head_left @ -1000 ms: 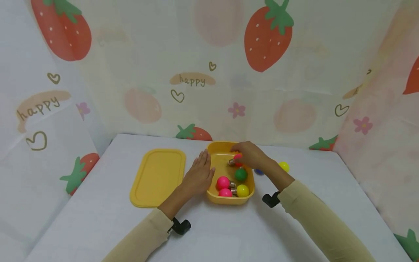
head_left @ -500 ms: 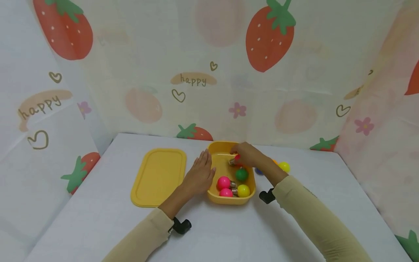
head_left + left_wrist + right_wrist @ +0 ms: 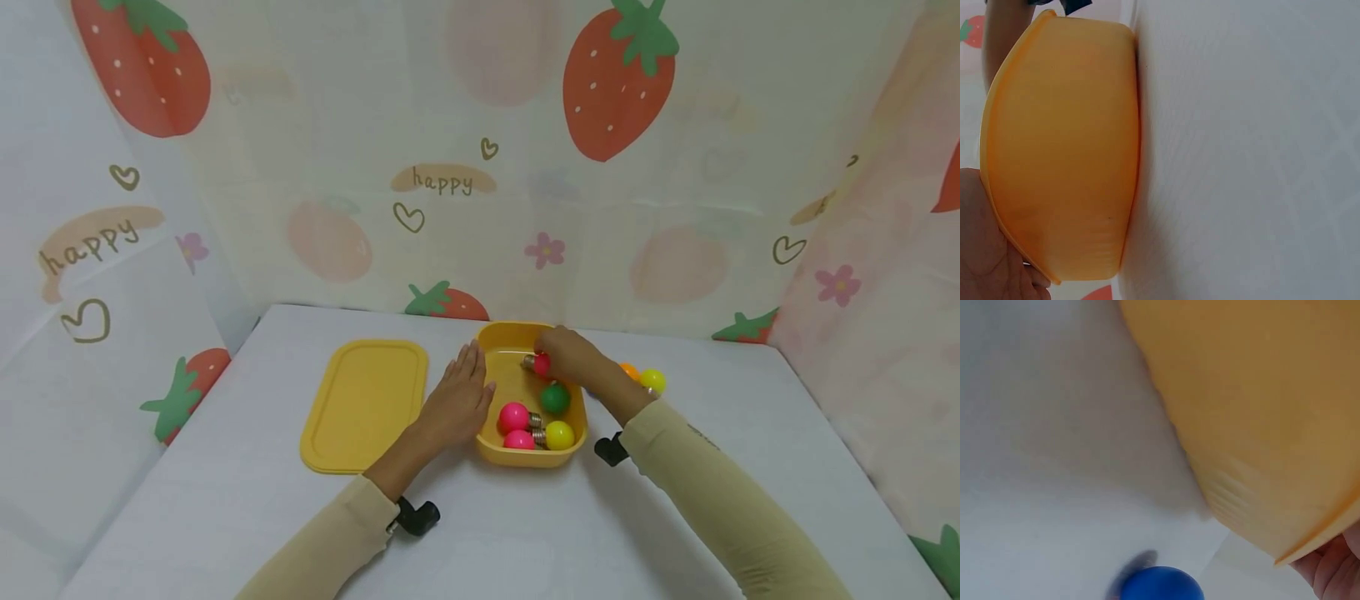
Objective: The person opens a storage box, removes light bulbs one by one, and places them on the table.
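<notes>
In the head view a yellow plastic box (image 3: 530, 457) stands on the table with several small light bulbs in it. My left hand (image 3: 457, 404) rests along its left rim, fingers straight; the left wrist view shows the palm against that rim. Over the far right part of the box, my right hand (image 3: 573, 358) has curled fingers at a pinkish-red light bulb (image 3: 542, 364), its metal base pointing left. The fingers partly cover this bulb. Nearer the front lie a green bulb (image 3: 555, 398), a pink bulb (image 3: 513, 416), another pink bulb (image 3: 518, 439) and a yellow bulb (image 3: 559, 435).
A flat yellow lid (image 3: 365, 406) lies left of the box. Beyond the right wrist are an orange bulb (image 3: 629, 372) and a yellow-green bulb (image 3: 653, 382) on the table. A blue bulb (image 3: 1161, 585) sits just right of the box. A strawberry-print curtain (image 3: 450, 250) stands behind.
My right hand has shifted slightly inside the box's far right part, and the bulb at its fingers has turned a little. The left hand has stayed at the rim.
</notes>
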`<state>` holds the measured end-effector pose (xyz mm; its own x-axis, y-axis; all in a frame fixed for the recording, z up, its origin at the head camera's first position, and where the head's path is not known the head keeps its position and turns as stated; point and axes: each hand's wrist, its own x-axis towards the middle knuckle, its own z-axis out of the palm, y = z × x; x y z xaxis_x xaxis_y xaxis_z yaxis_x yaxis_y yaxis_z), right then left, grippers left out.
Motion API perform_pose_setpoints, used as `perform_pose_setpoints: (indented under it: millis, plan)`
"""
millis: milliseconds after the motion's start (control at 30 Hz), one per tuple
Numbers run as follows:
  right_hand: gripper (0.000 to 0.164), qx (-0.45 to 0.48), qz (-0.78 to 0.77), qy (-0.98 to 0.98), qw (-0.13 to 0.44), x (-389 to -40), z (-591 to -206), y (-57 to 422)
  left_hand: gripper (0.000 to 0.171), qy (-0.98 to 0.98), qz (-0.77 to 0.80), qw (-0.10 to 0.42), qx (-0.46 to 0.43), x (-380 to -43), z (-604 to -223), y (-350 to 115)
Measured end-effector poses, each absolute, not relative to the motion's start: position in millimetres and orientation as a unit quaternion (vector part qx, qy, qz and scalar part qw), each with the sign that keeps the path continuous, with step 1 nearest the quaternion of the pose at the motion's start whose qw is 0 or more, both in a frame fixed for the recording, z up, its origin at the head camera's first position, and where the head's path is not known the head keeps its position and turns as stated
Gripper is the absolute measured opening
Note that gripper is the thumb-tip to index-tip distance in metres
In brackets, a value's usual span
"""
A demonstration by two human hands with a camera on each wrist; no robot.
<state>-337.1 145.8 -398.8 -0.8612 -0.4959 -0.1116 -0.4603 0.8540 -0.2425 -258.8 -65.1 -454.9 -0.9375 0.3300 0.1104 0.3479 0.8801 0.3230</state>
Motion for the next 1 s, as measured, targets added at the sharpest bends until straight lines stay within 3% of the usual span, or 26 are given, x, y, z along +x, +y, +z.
perform_pose_setpoints:
  millis: [233, 500, 1000]
  plan:
    - [0.020, -0.243, -0.092, 0.962, 0.083, -339, -404, 143, 0.067, -0.970, -0.167, 0.026, -0.172, -261, -457, -64]
    - [0.035, -0.249, -0.113, 0.959, 0.077, -337, -408, 145, 0.067, -0.969, -0.169, 0.031, -0.175, -259, -454, -65]
    - [0.036, -0.279, -0.227, 0.932, 0.049, -319, -401, 166, 0.066, -0.968, -0.174, 0.033, -0.178, -255, -449, -63]
